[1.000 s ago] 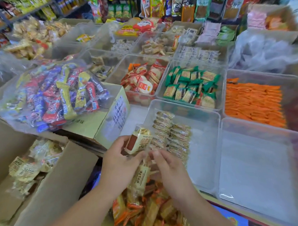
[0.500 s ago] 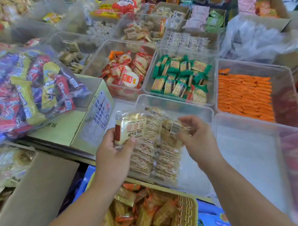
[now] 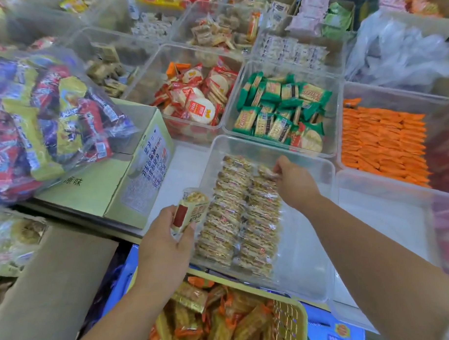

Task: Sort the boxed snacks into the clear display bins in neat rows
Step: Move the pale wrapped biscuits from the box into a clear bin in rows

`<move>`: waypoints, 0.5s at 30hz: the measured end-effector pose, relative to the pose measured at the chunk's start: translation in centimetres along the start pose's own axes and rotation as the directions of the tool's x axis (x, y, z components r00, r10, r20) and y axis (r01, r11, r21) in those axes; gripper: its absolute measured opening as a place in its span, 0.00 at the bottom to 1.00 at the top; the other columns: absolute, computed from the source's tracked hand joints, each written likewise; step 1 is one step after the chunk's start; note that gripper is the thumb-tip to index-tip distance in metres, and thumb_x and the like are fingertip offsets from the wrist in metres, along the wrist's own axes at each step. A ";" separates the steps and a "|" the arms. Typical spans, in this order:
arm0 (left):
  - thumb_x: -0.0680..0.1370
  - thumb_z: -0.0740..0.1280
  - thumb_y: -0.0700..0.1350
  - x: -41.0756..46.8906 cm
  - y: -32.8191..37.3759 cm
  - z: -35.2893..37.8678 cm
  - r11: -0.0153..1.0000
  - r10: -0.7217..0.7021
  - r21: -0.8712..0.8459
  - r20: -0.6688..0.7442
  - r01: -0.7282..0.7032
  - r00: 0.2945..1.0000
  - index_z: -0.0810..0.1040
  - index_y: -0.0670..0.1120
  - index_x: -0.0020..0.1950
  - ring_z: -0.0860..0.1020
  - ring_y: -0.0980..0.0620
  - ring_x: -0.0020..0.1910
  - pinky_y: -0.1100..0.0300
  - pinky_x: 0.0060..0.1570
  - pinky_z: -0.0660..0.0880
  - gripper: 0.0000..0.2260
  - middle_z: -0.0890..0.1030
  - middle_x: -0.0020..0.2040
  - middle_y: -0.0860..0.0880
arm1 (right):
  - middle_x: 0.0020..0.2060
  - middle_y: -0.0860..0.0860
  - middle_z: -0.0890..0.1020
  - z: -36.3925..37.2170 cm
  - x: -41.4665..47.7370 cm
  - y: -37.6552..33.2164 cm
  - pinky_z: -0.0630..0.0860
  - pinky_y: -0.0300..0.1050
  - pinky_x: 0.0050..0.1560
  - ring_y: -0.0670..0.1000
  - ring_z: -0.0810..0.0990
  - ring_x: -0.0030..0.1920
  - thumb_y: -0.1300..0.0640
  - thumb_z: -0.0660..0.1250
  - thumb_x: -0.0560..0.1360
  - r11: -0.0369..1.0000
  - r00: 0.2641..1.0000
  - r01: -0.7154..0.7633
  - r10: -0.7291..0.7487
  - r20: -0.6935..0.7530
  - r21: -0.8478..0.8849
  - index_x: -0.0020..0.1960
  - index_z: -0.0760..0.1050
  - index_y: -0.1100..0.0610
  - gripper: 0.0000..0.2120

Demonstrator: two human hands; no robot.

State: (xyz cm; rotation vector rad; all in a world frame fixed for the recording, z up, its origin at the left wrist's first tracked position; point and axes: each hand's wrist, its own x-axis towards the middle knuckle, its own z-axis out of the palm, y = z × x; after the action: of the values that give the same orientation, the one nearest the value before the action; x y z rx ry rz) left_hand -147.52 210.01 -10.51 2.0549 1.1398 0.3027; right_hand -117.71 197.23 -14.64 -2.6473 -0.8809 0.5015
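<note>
Your right hand point(image 3: 292, 182) is pinching a small snack packet point(image 3: 265, 172) at the far end of the clear bin point(image 3: 311, 268), right where the second of the two rows point(image 3: 235, 220) inside it runs out. Your left hand point(image 3: 164, 238) grips a second packet point(image 3: 191, 209) (the one with the red label), held upright just at the bin's left wall. The rows fill the bin's left half and its right half is bare. The main risk, as I judge it, is the rows themselves. The packets stand overlapped in slick wrappers, so a knuckle brushing them as you let go could tip several over in a chain. Let go too high and the packet may land flat or crooked and break the line. Watch your right forearm too, since it reaches across the bin's near wall and dragging it back low could shift the bin or scuff the near packets. The left-hand packet could slip and drop outside the bin, toward the cardboard box point(image 3: 132, 183) on its left or the yellow basket point(image 3: 289, 317) on its near side.
</note>
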 end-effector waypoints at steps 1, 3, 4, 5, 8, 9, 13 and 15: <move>0.79 0.68 0.55 0.0 -0.1 0.0 0.999 0.004 0.034 0.010 -0.005 1.000 0.71 0.57 0.58 0.78 0.51 0.45 0.54 0.41 0.73 0.11 0.80 0.46 0.56 | 0.43 0.53 0.79 0.4 0.3 0.2 0.72 0.48 0.36 0.56 0.77 0.39 0.62 0.65 0.76 0.997 0.999 -0.024 0.020 0.045 0.074 0.57 0.67 0.52 0.13; 0.79 0.68 0.56 0.2 0.1 0.0 0.998 0.003 0.070 0.033 -0.005 0.999 0.68 0.60 0.56 0.77 0.55 0.40 0.58 0.36 0.71 0.10 0.79 0.41 0.57 | 0.48 0.52 0.80 0.8 0.8 0.6 0.73 0.47 0.43 0.55 0.78 0.44 0.53 0.67 0.78 0.983 0.997 -0.040 0.027 0.077 0.181 0.67 0.68 0.53 0.19; 0.79 0.67 0.57 0.4 0.2 0.0 0.998 -0.012 0.068 0.044 0.009 0.999 0.68 0.60 0.56 0.78 0.56 0.39 0.57 0.36 0.73 0.10 0.79 0.39 0.56 | 0.51 0.52 0.80 1.0 1.2 0.8 0.71 0.46 0.46 0.56 0.78 0.48 0.48 0.65 0.80 0.983 0.996 -0.021 0.005 0.091 0.181 0.69 0.70 0.53 0.19; 0.79 0.67 0.58 0.5 0.3 0.1 0.998 -0.027 0.062 0.052 0.024 0.998 0.68 0.61 0.55 0.79 0.54 0.39 0.55 0.37 0.75 0.10 0.80 0.38 0.55 | 0.53 0.53 0.81 1.2 1.5 0.9 0.69 0.45 0.49 0.56 0.78 0.51 0.45 0.63 0.81 0.987 0.994 0.009 -0.027 0.110 0.161 0.68 0.73 0.54 0.19; 0.79 0.66 0.60 0.8 0.3 0.1 0.997 -0.051 0.056 0.056 0.048 0.997 0.67 0.62 0.55 0.80 0.51 0.39 0.51 0.40 0.77 0.10 0.81 0.37 0.51 | 0.55 0.54 0.82 1.8 2.5 0.9 0.66 0.45 0.49 0.57 0.78 0.55 0.44 0.55 0.84 0.995 0.981 0.063 -0.076 0.179 0.076 0.62 0.77 0.53 0.18; 0.79 0.67 0.60 0.8 0.3 0.1 0.998 -0.053 0.049 0.056 0.050 0.997 0.67 0.62 0.55 0.80 0.51 0.39 0.51 0.40 0.78 0.10 0.81 0.38 0.51 | 0.55 0.54 0.82 1.9 2.8 0.9 0.66 0.45 0.49 0.57 0.77 0.55 0.44 0.53 0.85 0.996 0.977 0.070 -0.078 0.199 0.047 0.62 0.76 0.53 0.18; 0.79 0.67 0.60 0.8 0.3 -0.1 0.998 -0.066 0.006 0.069 0.066 0.995 0.69 0.61 0.57 0.81 0.51 0.42 0.49 0.42 0.79 0.11 0.82 0.42 0.52 | 0.60 0.55 0.80 1.3 4.1 0.5 0.65 0.45 0.51 0.56 0.74 0.55 0.44 0.53 0.85 0.993 0.945 0.102 -0.079 0.316 -0.056 0.62 0.75 0.54 0.18; 0.79 0.66 0.61 0.7 0.4 -0.1 0.998 -0.069 0.010 0.070 0.068 0.995 0.68 0.61 0.56 0.80 0.52 0.41 0.52 0.41 0.78 0.11 0.81 0.41 0.53 | 0.62 0.56 0.79 1.0 4.4 0.4 0.65 0.45 0.52 0.57 0.75 0.60 0.43 0.52 0.85 0.990 0.932 0.112 -0.075 0.355 -0.086 0.64 0.75 0.54 0.19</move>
State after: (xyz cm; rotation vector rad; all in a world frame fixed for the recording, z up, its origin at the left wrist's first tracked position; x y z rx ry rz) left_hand -146.93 210.54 -10.23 2.0127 1.1671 0.1910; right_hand -114.58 199.80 -16.69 -2.6352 -1.1589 0.9501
